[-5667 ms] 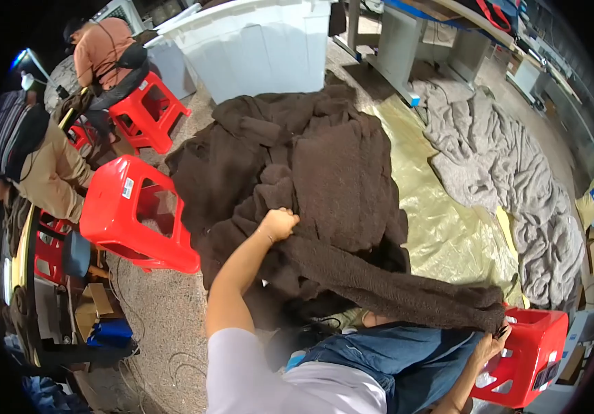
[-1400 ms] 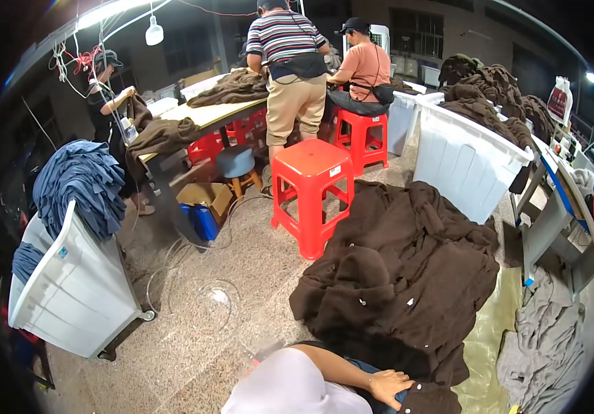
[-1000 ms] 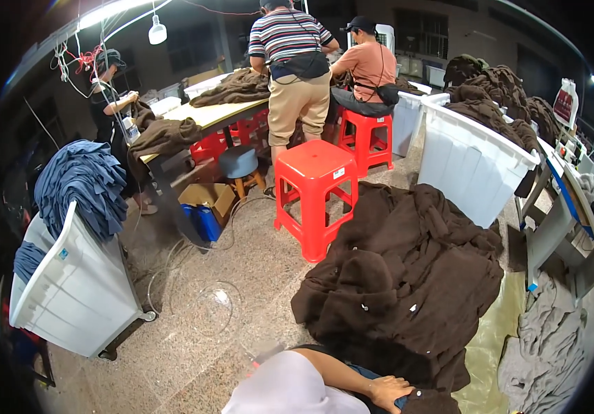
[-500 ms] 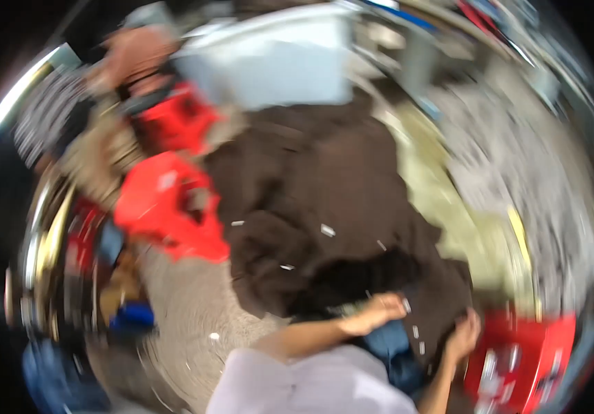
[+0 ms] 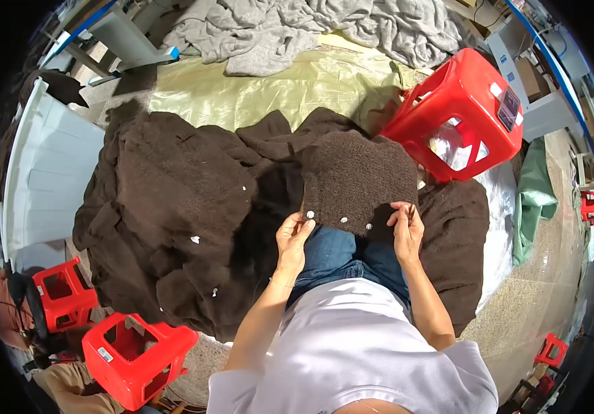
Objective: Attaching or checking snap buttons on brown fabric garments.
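Left grip [image 5: 293,241] off thigh [image 5: 328,252], tight on brown cloth [image 5: 359,179], right grip [image 5: 408,238] unclear, near stool [image 5: 473,96]

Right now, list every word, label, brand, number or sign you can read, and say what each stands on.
No text is readable here.
White sticker on the lower-left red stool: print too small.
Blue marks on the pale panel, upper right: too small.
Dark rectangular thing on the upper-right red stool: nothing legible.
Brown fabric in the left hand: white dots, no lettering visible.
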The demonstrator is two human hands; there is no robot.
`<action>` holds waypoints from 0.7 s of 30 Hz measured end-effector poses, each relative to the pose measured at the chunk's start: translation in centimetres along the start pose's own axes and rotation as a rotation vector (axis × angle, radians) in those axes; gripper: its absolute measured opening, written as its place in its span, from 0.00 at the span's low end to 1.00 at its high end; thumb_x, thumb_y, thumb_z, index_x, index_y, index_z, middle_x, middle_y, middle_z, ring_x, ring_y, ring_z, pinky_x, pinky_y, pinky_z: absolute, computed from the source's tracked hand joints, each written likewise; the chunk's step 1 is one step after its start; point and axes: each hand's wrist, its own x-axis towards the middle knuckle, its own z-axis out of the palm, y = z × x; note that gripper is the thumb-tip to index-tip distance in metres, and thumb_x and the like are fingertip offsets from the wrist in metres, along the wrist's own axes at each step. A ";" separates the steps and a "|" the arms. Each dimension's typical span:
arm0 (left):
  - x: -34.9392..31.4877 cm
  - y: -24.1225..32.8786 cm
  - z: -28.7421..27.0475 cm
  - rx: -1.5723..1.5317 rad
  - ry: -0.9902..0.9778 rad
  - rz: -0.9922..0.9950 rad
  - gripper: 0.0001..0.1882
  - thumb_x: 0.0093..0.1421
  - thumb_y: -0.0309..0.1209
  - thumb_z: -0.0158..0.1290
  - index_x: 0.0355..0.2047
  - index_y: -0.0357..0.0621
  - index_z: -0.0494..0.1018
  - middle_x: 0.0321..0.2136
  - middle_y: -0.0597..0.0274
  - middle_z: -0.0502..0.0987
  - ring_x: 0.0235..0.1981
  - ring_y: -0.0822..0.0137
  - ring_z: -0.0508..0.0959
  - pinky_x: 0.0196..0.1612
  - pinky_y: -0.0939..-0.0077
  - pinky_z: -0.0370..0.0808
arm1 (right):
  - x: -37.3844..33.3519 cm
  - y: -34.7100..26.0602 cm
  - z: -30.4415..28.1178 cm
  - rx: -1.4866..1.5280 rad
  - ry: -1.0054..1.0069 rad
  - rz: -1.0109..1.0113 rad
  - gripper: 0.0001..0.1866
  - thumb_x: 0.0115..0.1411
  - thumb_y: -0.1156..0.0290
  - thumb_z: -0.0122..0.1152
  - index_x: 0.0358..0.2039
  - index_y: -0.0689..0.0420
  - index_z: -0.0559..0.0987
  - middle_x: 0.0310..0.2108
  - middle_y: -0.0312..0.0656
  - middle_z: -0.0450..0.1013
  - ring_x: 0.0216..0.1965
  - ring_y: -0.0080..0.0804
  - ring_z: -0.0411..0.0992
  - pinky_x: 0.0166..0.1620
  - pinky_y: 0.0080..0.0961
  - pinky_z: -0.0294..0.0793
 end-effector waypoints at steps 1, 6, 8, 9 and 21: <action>-0.3 -0.4 0.0 -0.001 0.015 0.029 0.10 0.60 0.20 0.56 0.42 0.41 0.75 0.36 0.70 0.77 0.37 0.79 0.73 0.47 0.84 0.69 | -0.1 -0.1 -0.1 0.004 -0.003 0.022 0.16 0.72 0.60 0.44 0.40 0.58 0.76 0.21 0.29 0.69 0.18 0.10 0.54 0.21 0.11 0.53; -0.7 -1.1 -0.1 0.004 0.030 0.117 0.10 0.59 0.19 0.56 0.42 0.40 0.74 0.36 0.70 0.77 0.36 0.79 0.74 0.45 0.85 0.70 | -0.5 0.0 -0.2 0.000 -0.013 0.046 0.16 0.71 0.62 0.46 0.38 0.61 0.77 0.20 0.32 0.69 0.24 0.15 0.63 0.29 0.16 0.61; -0.4 -1.1 0.0 -0.005 0.030 0.131 0.11 0.59 0.18 0.56 0.42 0.40 0.74 0.36 0.70 0.77 0.36 0.79 0.74 0.44 0.85 0.70 | -0.5 0.2 -0.1 -0.001 -0.008 0.041 0.16 0.71 0.62 0.46 0.38 0.61 0.77 0.20 0.32 0.69 0.23 0.15 0.63 0.29 0.16 0.61; -0.3 -1.1 0.1 0.001 0.025 0.135 0.11 0.59 0.18 0.56 0.42 0.40 0.74 0.36 0.70 0.77 0.36 0.79 0.74 0.44 0.85 0.70 | -0.5 0.3 -0.1 0.012 -0.004 0.030 0.16 0.71 0.62 0.46 0.38 0.61 0.77 0.19 0.32 0.69 0.23 0.15 0.62 0.29 0.16 0.61; 1.2 -1.5 0.6 0.168 0.265 0.283 0.09 0.63 0.23 0.54 0.44 0.42 0.73 0.41 0.65 0.75 0.43 0.74 0.73 0.51 0.80 0.70 | -4.4 -0.6 -0.4 0.216 0.025 -0.016 0.30 0.72 0.47 0.31 0.51 0.61 0.71 0.23 0.38 0.70 0.14 0.10 0.52 0.19 0.09 0.50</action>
